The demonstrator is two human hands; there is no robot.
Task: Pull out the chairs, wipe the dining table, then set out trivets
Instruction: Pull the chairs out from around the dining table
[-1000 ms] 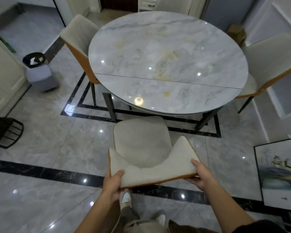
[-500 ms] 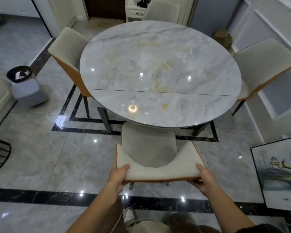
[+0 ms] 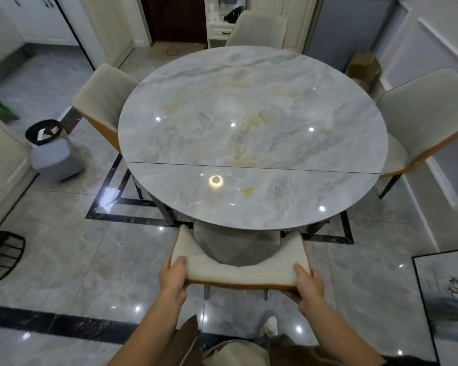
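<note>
With the left hand point(image 3: 173, 276) gripping one end of the near chair point(image 3: 238, 273) backrest and the right hand point(image 3: 308, 283) the other, its seat has slid under the tabletop point(image 3: 249, 101) near edge, so it looks still to be pulled out.

One round marble desk point(image 3: 251, 133). Four cushioned chairs stand around it: near chair point(image 3: 238, 273), left chair point(image 3: 101, 99), far chair point(image 3: 257, 30), right chair point(image 3: 428, 114). Two hands: left hand point(image 3: 173, 276), right hand point(image 3: 308, 286). One grey waste bin point(image 3: 54, 157), one black wire basket point(image 3: 3, 253), one cardboard box point(image 3: 362, 67), one framed picture point(image 3: 450, 299).
</note>
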